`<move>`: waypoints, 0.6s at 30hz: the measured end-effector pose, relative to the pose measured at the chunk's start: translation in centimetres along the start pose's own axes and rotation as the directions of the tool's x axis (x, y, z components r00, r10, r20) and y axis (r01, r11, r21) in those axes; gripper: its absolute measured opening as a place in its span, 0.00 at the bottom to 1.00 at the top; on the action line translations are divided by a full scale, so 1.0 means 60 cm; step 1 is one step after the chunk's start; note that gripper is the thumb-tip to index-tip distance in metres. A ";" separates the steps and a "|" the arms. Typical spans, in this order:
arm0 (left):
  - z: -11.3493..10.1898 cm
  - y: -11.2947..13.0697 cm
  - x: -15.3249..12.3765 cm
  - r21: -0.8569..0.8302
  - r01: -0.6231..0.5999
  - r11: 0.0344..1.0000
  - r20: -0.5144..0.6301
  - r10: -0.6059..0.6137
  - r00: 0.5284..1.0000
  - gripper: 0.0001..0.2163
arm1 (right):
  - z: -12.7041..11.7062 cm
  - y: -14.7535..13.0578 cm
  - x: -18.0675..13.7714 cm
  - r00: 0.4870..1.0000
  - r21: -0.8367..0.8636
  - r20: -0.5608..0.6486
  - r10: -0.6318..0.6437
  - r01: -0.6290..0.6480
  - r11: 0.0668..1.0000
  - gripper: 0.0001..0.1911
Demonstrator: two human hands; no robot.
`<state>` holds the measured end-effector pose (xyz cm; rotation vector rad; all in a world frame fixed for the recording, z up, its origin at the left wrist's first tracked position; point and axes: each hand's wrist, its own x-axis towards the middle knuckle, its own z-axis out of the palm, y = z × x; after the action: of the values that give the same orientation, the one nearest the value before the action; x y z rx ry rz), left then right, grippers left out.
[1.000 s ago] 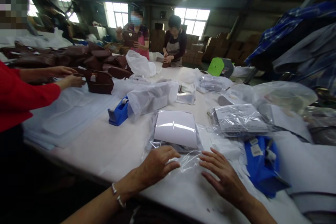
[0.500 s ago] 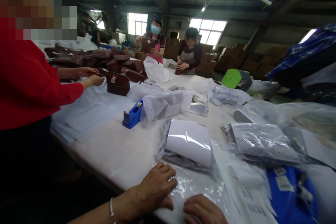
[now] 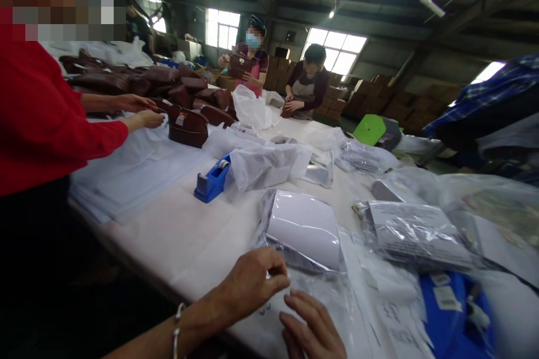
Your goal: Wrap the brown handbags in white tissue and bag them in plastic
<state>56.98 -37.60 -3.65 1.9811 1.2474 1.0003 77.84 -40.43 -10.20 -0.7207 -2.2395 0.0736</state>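
My left hand rests near the table's front edge with its fingers curled and pinched on the open end of a clear plastic bag. Inside the bag lies a white packed item, just beyond my fingers. My right hand lies beside the left at the bottom edge, fingers stretched flat on the bag's near end. A bracelet sits on my left wrist.
A blue tape dispenser stands left of a white wrapped bundle. Bagged papers and a blue item lie right. A person in a red sleeve handles a brown bag at left; two more people work at the far end.
My left hand has curled into a pinch on the bag's end. My right hand drew back toward me, then came up with fingers stretched. The view lifted.
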 end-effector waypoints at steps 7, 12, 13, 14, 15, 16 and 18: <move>0.013 0.024 -0.012 0.309 -0.399 0.863 -0.152 0.459 0.875 0.09 | -0.005 -0.003 0.002 0.862 0.028 -0.062 0.502 -0.502 0.865 0.17; 0.023 0.024 -0.027 0.351 -0.527 0.774 -0.145 0.601 0.786 0.07 | -0.021 -0.013 0.033 0.796 0.216 -0.054 0.603 -0.580 0.785 0.12; 0.024 0.024 -0.028 0.349 -0.536 0.769 -0.150 0.610 0.778 0.07 | -0.018 -0.010 0.044 0.746 0.279 -0.053 0.663 -0.627 0.727 0.13; 0.025 0.023 -0.028 0.344 -0.546 0.764 -0.153 0.619 0.770 0.07 | -0.011 -0.005 0.054 0.662 0.379 -0.039 0.748 -0.683 0.624 0.16; 0.026 0.023 -0.029 0.335 -0.556 0.761 -0.152 0.626 0.765 0.07 | 0.000 0.002 0.062 0.555 0.505 -0.007 0.832 -0.716 0.482 0.19; 0.027 0.023 -0.029 0.325 -0.565 0.758 -0.149 0.631 0.762 0.07 | 0.013 0.009 0.068 0.455 0.634 0.039 0.890 -0.700 0.330 0.21; 0.028 0.021 -0.030 0.314 -0.577 0.754 -0.133 0.637 0.759 0.08 | 0.042 0.024 0.070 0.369 0.810 0.093 0.925 -0.569 0.146 0.23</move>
<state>58.47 -39.88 -4.10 2.6320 0.8622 1.4823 74.49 -36.64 -9.58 -1.1971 -0.9226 1.1930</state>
